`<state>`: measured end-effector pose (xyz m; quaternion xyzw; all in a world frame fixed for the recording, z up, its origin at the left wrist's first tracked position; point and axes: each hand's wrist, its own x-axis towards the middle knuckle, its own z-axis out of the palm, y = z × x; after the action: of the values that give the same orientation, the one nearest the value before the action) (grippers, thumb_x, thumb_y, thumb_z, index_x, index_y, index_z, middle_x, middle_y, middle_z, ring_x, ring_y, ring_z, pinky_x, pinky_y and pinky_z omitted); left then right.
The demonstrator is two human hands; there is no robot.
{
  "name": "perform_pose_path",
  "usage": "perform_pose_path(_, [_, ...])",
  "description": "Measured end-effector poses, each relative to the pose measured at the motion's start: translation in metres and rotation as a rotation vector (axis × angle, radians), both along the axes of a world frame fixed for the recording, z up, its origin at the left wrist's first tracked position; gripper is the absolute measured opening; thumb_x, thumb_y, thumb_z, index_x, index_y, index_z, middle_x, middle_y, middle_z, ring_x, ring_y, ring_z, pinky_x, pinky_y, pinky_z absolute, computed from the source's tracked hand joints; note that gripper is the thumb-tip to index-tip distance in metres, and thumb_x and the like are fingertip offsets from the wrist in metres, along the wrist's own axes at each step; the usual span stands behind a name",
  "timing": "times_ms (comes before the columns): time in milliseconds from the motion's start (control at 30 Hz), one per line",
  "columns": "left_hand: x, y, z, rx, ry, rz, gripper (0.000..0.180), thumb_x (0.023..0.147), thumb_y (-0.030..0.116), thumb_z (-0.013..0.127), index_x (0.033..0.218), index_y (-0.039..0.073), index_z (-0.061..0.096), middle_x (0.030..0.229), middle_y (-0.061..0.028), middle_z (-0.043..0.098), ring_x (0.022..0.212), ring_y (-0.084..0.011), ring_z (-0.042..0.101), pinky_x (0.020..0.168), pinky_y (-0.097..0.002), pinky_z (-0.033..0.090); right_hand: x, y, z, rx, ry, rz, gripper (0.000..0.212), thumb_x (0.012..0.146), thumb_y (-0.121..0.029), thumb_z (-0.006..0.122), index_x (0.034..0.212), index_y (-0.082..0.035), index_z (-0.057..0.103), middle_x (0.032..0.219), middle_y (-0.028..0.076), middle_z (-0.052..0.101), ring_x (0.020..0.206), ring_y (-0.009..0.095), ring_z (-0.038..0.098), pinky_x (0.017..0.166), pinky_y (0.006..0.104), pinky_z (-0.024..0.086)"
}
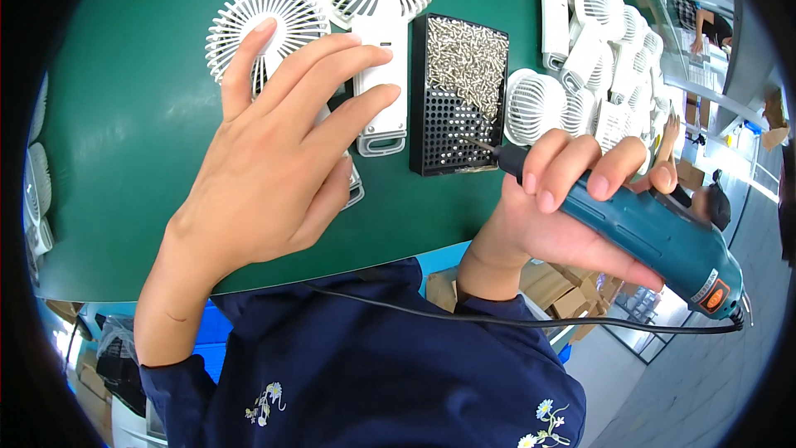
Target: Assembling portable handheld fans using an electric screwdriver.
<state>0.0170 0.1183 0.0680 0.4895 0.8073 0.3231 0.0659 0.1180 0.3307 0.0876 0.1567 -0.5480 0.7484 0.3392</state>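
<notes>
My right hand [572, 199] is wrapped round a teal electric screwdriver [647, 236]. The tool's thin bit [477, 143] points left over the lower part of a black screw tray [419, 104]. Small silver screws [467, 58] are heaped in the tray's far half, and some sit in its perforated grid. Fingers spread, my left hand [282, 133] is over two white handheld fans and partly covers them. One fan [220, 41] lies at the left, its handle mostly hidden under the hand. The other fan [381, 120] lies beside the tray, its handle toward me.
More white fans [535, 104] are piled on the green table [124, 158] at the right. Several others [39, 187] show at the far left edge. A black cord [531, 323] runs from the screwdriver across my front. Cardboard boxes [564, 294] stand below the table edge. Other people's arms appear at far right.
</notes>
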Motion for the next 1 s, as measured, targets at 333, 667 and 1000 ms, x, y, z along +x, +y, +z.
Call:
perform_pose_path(333, [0.0,-0.002,0.004,-0.114,0.043,-0.028,0.058,0.07,0.005,0.057,0.128,0.01,0.059,0.14,-0.0087,0.05,0.133,-0.0285,0.043,0.117,-0.05,0.007,-0.004,0.002,-0.01,-0.013,-0.044,0.048,0.087,0.081,-0.084,0.04,0.127,-0.01,0.043,0.086,0.007,0.048,0.046,0.018,0.047,0.042,0.0326,0.035])
perform_pose_path(667, [0.001,-0.002,0.001,-0.096,0.086,-0.006,0.047,0.079,0.003,0.057,0.125,0.011,0.062,0.138,-0.0068,0.052,0.135,-0.0283,0.042,0.116,-0.0479,0.011,-0.006,0.005,-0.011,0.069,-0.024,0.12,0.093,0.078,-0.086,0.04,0.13,-0.009,0.043,0.089,0.007,0.048,0.051,0.019,0.049,0.044,0.033,0.036])
perform_pose_path(1000, [0.002,-0.002,-0.002,-0.078,0.075,0.027,0.045,0.08,0.001,0.057,0.123,0.012,0.063,0.136,-0.0051,0.053,0.132,-0.0249,0.045,0.116,-0.0459,0.014,-0.002,-0.009,0.005,0.048,0.009,-0.034,0.088,0.081,-0.083,0.043,0.126,-0.007,0.044,0.087,0.007,0.049,0.047,0.018,0.046,0.042,0.031,0.034])
